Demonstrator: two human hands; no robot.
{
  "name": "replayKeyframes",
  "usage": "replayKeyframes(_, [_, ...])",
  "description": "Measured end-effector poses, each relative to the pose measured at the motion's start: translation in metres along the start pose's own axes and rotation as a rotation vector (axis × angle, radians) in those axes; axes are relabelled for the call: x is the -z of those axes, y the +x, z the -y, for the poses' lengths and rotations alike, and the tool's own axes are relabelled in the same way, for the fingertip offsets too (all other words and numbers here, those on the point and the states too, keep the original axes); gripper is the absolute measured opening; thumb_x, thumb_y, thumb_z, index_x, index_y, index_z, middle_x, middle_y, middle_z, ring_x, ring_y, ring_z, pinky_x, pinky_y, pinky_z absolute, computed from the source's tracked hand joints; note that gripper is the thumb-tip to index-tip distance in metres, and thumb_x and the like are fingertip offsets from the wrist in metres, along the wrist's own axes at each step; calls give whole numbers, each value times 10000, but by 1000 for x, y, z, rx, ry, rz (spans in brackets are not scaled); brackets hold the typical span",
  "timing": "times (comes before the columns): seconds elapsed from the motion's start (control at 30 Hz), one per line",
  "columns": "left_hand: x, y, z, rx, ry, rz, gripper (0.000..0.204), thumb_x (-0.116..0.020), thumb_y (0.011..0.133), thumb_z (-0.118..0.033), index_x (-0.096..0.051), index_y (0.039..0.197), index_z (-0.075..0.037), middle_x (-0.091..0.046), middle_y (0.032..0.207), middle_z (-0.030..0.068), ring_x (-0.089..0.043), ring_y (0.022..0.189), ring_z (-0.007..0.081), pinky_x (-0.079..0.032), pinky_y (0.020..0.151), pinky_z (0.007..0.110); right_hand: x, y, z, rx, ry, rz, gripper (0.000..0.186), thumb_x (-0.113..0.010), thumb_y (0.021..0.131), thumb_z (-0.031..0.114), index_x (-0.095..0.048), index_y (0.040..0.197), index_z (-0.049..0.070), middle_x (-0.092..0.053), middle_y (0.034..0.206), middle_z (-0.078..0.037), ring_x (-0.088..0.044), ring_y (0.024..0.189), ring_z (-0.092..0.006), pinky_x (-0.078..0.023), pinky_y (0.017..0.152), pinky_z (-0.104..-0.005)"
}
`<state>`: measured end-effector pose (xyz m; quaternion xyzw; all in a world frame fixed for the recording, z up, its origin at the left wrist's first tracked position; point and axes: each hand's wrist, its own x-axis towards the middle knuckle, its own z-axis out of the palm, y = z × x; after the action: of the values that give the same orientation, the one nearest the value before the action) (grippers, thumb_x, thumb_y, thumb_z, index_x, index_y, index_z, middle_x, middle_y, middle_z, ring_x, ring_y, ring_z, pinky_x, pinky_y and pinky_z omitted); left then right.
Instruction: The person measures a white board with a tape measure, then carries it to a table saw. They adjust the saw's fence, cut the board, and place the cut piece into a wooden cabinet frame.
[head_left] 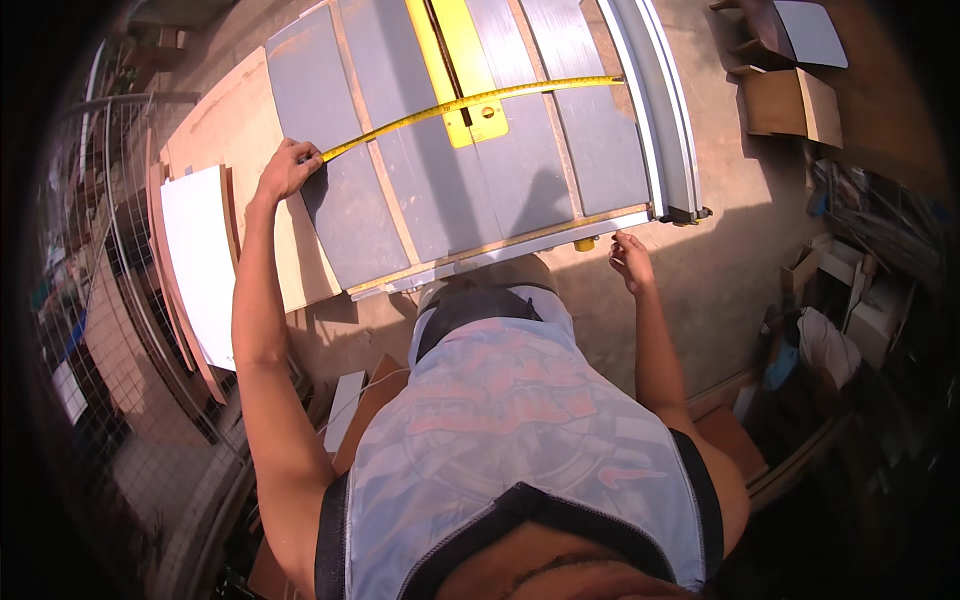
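Tape (400, 124) arcs across the grey worktop (430, 200), over its yellow insert (487, 128), one end pinched in the left hand (286, 172). Right hand (630, 262) curls near the front rail (560, 238); whether it holds anything, I cannot tell.

1. Left upper arm (287, 440): rises bare from the shoulder, held out to the torso's (520, 400) left; elbow slightly bent.
2. Left forearm (255, 280): reaches forward past the near edge of the machine table (440, 215).
3. Left hand (288, 172): at the table's left edge, wrist angled inward, thumb and fingers drawn together in a pinch pointing right.
4. Right upper arm (725, 475): lies close to the torso's right side, elbow bent.
5. Right forearm (658, 345): extends forward, shorter in reach than the left.
6. Right hand (630, 262): just outside the table's near edge, by its right corner, fingers loosely curled; fingertip contact indistinct.
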<state>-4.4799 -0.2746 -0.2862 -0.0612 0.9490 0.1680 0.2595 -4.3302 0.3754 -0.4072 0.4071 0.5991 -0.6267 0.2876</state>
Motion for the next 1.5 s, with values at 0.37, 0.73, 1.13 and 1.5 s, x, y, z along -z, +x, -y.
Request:
replayKeyframes(0.37, [11,8,-2,103,38,71,307,-592,890,-394,-731,1044,-167,-566,1112,85,-603,1016,244,-469,960,374,-14,117,-22,57,328,21,463,-595,968,336,-492,1356,106,-541,1321,-76,-529,1200,-244,-485,936,-459])
replayKeyframes(0.73, [4,11,-10,212,79,66,325,-618,898,-415,-731,1041,-146,-582,1100,69,-589,1051,225,-478,980,409,-37,169,4,114,472,-99,473,-596,967,324,-485,1365,95,-541,1329,-84,-534,1197,-260,-484,945,-465])
replayKeyframes(1.13, [13,12,-42,213,168,100,320,-590,879,-356,-723,1028,-106,-611,1045,96,-625,935,238,-492,868,378,-29,168,-14,121,542,-136,484,-598,966,310,-477,1375,82,-542,1337,-93,-541,1194,-277,-484,955,-470])
replayKeyframes(1.5, [13,10,-43,208,215,102,303,-590,882,-318,-709,1021,-77,-600,985,117,-614,891,268,-490,834,387,-25,171,-11,98,573,-138,494,-599,965,297,-470,1384,70,-543,1345,-102,-547,1190,-293,-484,965,-476])
